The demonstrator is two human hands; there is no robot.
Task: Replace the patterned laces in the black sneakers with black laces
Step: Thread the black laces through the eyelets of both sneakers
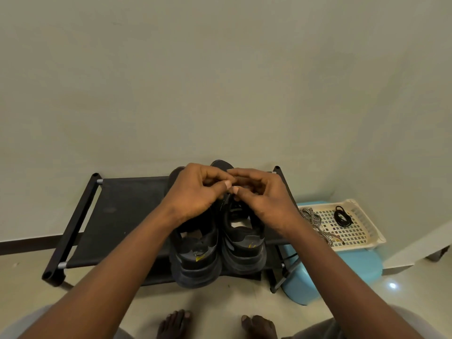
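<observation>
Low against the wall, a black rack, cloth top facing up. Just right of the rack, a blue stool. On the rack, right of its middle, side by side and upright, left sneaker and right sneaker. Both black, heels toward the person and overhanging the rack's near edge. Right of the rack, on the stool, a cream tray. Above the rack, over the right sneaker's tongue, left hand and right hand meeting at the fingertips. Fingers of both curled, thumbs drawn toward forefingers as in a pinch. Thing pinched, if any, too dark and small to tell. Right of the rack, draped over the tray's near-left rim, patterned laces in a loose heap. Farther right of the rack, inside the tray, a coiled black lace.
</observation>
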